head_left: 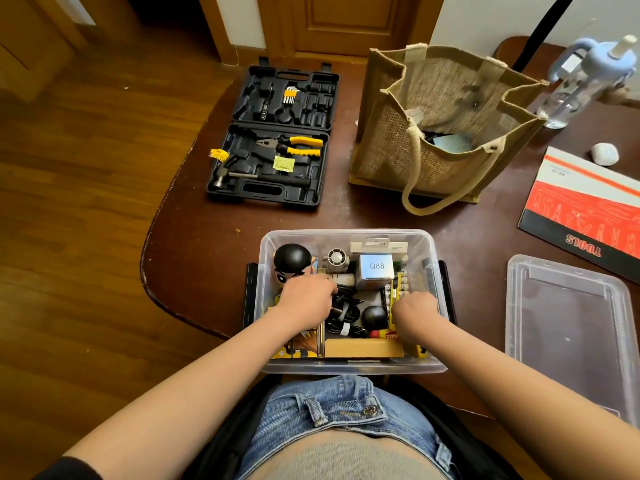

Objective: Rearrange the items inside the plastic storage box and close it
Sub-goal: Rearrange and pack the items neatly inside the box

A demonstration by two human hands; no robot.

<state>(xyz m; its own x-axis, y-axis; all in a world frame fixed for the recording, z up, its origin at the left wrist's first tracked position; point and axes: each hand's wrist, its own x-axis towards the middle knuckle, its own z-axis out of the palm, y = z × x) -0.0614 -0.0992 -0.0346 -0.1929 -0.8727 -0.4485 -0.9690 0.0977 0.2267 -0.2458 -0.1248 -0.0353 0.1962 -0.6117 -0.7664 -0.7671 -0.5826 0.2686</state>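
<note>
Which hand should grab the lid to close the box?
Probably the right hand. The clear lid lies on the table on the right side of the storage box, so that hand is nearer. The left hand is over the box's left side, beside the black cables.

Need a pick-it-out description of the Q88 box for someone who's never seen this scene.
Start at the clear plastic storage box at the table's near edge, where both hands are. Look at its far half, right of centre, beside the small round fan. The Q88 box is a silvery cube, the only item printed with "Q88" on its top face.
</note>
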